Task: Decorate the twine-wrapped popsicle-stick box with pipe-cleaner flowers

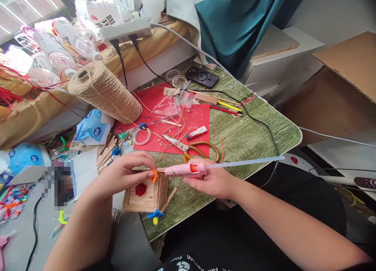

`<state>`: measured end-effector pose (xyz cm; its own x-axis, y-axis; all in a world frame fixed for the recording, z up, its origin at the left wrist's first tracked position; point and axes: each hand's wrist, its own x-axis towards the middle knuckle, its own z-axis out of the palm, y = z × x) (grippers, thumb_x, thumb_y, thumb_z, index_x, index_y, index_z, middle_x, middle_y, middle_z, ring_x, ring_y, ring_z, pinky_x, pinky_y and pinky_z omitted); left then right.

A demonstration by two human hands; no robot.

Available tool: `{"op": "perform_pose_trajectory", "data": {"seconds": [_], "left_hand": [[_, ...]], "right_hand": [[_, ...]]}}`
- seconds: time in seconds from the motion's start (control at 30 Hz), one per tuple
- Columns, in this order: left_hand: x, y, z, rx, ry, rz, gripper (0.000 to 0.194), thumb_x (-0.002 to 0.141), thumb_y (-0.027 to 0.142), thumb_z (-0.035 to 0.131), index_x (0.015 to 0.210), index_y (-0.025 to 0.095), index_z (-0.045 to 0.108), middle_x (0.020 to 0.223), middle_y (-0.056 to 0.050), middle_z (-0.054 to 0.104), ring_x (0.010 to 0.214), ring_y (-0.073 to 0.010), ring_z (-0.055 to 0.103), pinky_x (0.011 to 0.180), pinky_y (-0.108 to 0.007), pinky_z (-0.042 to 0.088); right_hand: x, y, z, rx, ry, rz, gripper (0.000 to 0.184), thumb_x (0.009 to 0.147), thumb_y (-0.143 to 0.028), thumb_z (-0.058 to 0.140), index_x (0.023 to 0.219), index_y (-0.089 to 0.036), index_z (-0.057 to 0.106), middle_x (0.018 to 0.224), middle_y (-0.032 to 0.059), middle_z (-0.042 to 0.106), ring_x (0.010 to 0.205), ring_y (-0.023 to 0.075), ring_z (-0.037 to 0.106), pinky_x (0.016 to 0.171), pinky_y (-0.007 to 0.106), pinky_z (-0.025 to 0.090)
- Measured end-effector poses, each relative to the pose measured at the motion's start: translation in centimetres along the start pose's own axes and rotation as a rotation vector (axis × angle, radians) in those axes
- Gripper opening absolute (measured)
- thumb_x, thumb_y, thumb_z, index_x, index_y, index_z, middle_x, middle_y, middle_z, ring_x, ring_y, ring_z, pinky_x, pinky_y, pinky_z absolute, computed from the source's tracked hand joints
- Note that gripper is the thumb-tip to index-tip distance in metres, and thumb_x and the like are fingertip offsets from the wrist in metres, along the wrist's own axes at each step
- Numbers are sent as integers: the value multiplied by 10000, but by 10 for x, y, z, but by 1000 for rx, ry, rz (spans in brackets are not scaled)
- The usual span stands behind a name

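My right hand (210,181) is wrapped round a pink hot glue gun (183,170), with a long clear glue stick (246,161) poking out of its back end. The gun's front points left, toward my left hand (133,170), whose thumb and fingers pinch a small orange pipe-cleaner piece (154,175). Below both lies a small box (133,200) of wooden sticks edged in twine, bearing a red rose (141,189). A blue flower with a yellow centre (155,215) sits at its lower corner. Beside it rests a loose craft stick (169,199).
Scissors (176,143) and a small tube (196,132) lie on red paper (152,146). A twine spool (107,92) stands behind my left hand. A power strip (126,30) trails cables across the table; a black phone (202,77) lies at the back.
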<state>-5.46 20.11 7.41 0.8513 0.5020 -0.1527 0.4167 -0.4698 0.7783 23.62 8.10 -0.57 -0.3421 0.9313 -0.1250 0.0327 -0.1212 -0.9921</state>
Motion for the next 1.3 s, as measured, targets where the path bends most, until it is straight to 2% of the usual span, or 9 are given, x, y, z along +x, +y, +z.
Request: {"op": "perform_pose_trajectory", "data": {"seconds": [0.13, 0.3, 0.4, 0.53, 0.67, 0.8, 1.0, 1.17, 1.3], "left_hand": [[-2, 8, -1, 77, 30, -19, 106, 1013, 234, 681, 1010, 231, 786, 1037, -54, 749, 978, -163, 704, 904, -276, 562], [-3, 10, 3, 107, 92, -103, 109, 981, 287, 729, 899, 224, 763, 954, -23, 747, 898, -148, 703, 851, -267, 556], [-2, 9, 5, 111, 118, -168, 154, 962, 349, 754, 878, 220, 748, 936, -16, 746, 881, -151, 696, 842, -271, 545], [-1, 5, 5, 71, 87, -184, 167, 974, 377, 732, 905, 229, 765, 958, -15, 757, 905, -156, 694, 867, -275, 540], [2, 6, 4, 26, 50, -220, 185, 984, 399, 714, 911, 237, 768, 980, -16, 756, 924, -161, 688, 890, -285, 532], [7, 7, 4, -3, 21, -284, 235, 975, 444, 711, 882, 232, 752, 982, -22, 751, 915, -167, 685, 882, -293, 535], [7, 4, 7, -24, 13, -288, 269, 957, 486, 716, 891, 227, 743, 985, -30, 761, 940, -178, 699, 882, -300, 544], [3, -1, 8, -6, 21, -349, 294, 929, 514, 731, 905, 222, 752, 930, -27, 769, 856, -170, 699, 790, -282, 544], [1, -4, 10, -47, 36, -371, 305, 919, 527, 748, 908, 222, 756, 941, -29, 774, 870, -172, 703, 777, -267, 554]], "right_hand": [[-4, -1, -1, -45, 62, -5, 161, 937, -371, 753, 1015, -231, 754, 791, -8, 654, 666, 145, 570, 620, 302, 512], [-12, -14, -11, 6, 67, -117, 309, 981, -336, 702, 1279, -283, 764, 993, 32, 755, 843, 195, 718, 770, 345, 624], [-17, -19, -22, 17, 126, -161, 345, 982, -336, 709, 1322, -299, 751, 1117, 51, 781, 973, 236, 765, 857, 388, 655], [-17, -16, -46, -39, 351, -164, 330, 987, -389, 711, 1301, -295, 748, 1190, 69, 794, 1027, 256, 766, 884, 421, 659], [-10, -2, -81, -181, 593, -148, 325, 990, -468, 692, 1221, -251, 760, 946, 55, 795, 879, 246, 763, 792, 402, 656], [-1, 7, -114, -340, 786, -192, 353, 976, -533, 677, 1095, -212, 766, 832, 71, 751, 918, 295, 758, 805, 441, 653], [11, 11, -142, -522, 670, -175, 298, 933, -486, 715, 1141, -274, 741, 1117, 80, 785, 1061, 309, 734, 946, 487, 611], [19, 9, -144, -613, 583, -131, 179, 932, -419, 709, 962, -245, 738, 1080, 83, 783, 1013, 305, 734, 983, 505, 586], [27, -3, -144, -532, 363, -150, 176, 989, -370, 630, 1063, -287, 766, 1223, 58, 786, 1250, 287, 697, 1165, 488, 501]]}}
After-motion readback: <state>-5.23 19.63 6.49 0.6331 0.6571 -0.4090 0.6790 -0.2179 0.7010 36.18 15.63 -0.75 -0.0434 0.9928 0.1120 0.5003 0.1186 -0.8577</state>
